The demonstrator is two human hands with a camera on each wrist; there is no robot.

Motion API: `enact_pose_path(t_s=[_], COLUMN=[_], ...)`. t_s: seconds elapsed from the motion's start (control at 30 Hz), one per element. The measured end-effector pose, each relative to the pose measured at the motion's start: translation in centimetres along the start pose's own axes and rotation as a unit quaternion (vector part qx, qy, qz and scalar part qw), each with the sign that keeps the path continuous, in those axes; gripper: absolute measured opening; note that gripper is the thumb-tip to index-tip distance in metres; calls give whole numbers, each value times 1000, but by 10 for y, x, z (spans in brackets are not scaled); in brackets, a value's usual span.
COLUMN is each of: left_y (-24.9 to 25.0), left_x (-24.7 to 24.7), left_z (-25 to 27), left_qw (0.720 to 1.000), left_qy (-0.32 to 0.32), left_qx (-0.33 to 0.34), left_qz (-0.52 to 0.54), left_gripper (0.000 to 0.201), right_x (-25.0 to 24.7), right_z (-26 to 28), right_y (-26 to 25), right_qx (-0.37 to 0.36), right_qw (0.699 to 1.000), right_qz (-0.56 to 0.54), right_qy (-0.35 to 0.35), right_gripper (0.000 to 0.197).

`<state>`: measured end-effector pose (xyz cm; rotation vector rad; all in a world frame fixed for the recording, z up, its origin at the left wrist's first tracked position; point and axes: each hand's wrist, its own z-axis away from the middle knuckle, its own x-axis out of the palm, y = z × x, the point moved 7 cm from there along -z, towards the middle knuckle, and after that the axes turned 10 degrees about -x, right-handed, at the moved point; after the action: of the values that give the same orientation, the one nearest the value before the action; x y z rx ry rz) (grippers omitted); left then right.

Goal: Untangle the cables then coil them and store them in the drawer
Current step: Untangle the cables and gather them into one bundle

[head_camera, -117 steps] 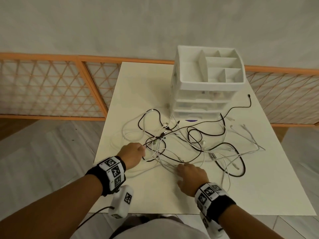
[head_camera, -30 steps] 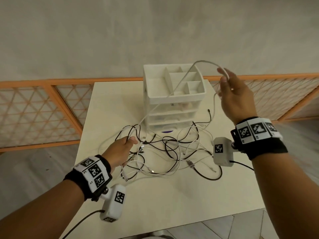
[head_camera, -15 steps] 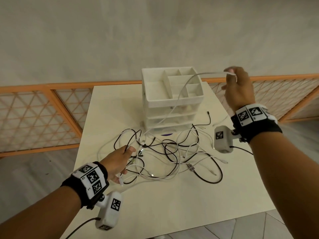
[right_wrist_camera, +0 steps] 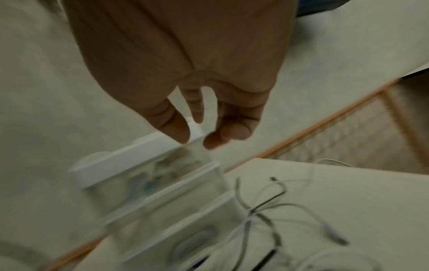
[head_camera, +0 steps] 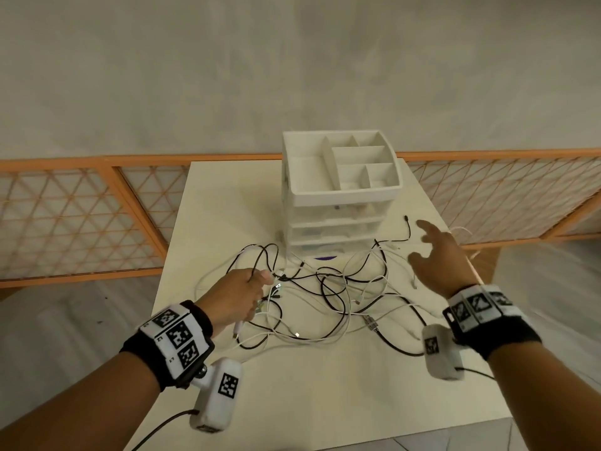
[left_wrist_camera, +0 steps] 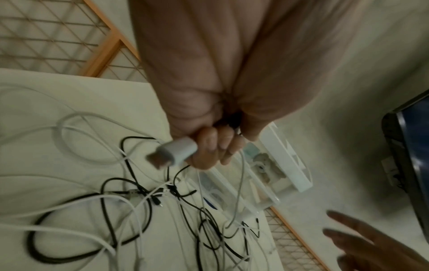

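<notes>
A tangle of black and white cables [head_camera: 328, 294] lies on the cream table [head_camera: 325, 385] in front of a white drawer unit [head_camera: 341, 229] with its drawers closed. My left hand [head_camera: 250, 288] is at the tangle's left side. In the left wrist view its fingers [left_wrist_camera: 213, 146] curl round a white cable whose USB plug [left_wrist_camera: 173, 154] sticks out below them. My right hand [head_camera: 426, 249] hovers over the tangle's right side with fingers spread and holds nothing. The right wrist view shows its fingers [right_wrist_camera: 178, 124] apart above the blurred drawer unit [right_wrist_camera: 150, 183].
An open divided tray [head_camera: 344, 193] tops the drawer unit. An orange lattice fence [head_camera: 81, 219] runs behind the table on both sides. A white cable [head_camera: 463, 230] trails past the table's right edge. A dark screen [left_wrist_camera: 413, 155] shows in the left wrist view.
My right hand has let go of the white cable it held high and has come down to just above the table. My left hand keeps its hold at the tangle's left.
</notes>
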<state>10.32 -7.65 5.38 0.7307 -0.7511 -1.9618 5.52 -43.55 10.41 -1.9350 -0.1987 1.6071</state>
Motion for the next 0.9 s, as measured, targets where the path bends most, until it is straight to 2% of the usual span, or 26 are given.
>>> enact_pose_path(t_s=[0.07, 0.13, 0.2, 0.23, 0.27, 0.3, 0.43, 0.57, 0.67, 0.73, 0.77, 0.8, 0.87, 0.9], left_y=[11, 23, 33, 37, 40, 42, 31, 23, 26, 35, 44, 55, 80, 94], left_x=[16, 33, 46, 49, 50, 48, 33, 28, 27, 25, 22, 19, 8, 1], left_z=[7, 15, 23, 26, 30, 32, 38, 41, 45, 52, 57, 62, 73, 79], left_qw=[999, 995, 990, 988, 987, 985, 984, 986, 986, 985, 985, 984, 979, 975], left_qy=[-43, -94, -124, -132, -140, -151, -170, -159, -156, -150, -139, -125, -101, -91], left_qx=[15, 36, 52, 56, 59, 60, 42, 31, 46, 66, 84, 107, 167, 199], left_qz=[12, 23, 41, 52, 58, 62, 18, 27, -18, -53, -63, -68, -55, -31], left_gripper=[30, 30, 29, 28, 28, 28, 33, 37, 36, 36, 40, 45, 52, 51], right_x=[14, 38, 65, 74, 76, 76, 58, 61, 59, 61, 63, 65, 73, 81], right_z=[23, 45, 58, 60, 59, 56, 45, 44, 41, 44, 45, 49, 51, 46], right_y=[-54, -102, -129, -137, -142, -143, -136, -142, -149, -156, -161, -168, -172, -165], right_qx=[-137, -242, -293, -307, -313, -307, -279, -268, -241, -243, -247, -252, -224, -202], right_qw=[989, 968, 950, 944, 942, 943, 950, 951, 959, 953, 949, 943, 942, 946], right_qz=[-47, -70, -66, -60, -65, -77, -128, -120, -131, -151, -159, -169, -177, -161], right_qy=[25, -23, -88, -103, -107, -101, -62, -101, -77, -102, -118, -138, -179, -196], right_gripper=[61, 60, 48, 33, 20, 19, 32, 33, 10, 42, 47, 41, 10, 8])
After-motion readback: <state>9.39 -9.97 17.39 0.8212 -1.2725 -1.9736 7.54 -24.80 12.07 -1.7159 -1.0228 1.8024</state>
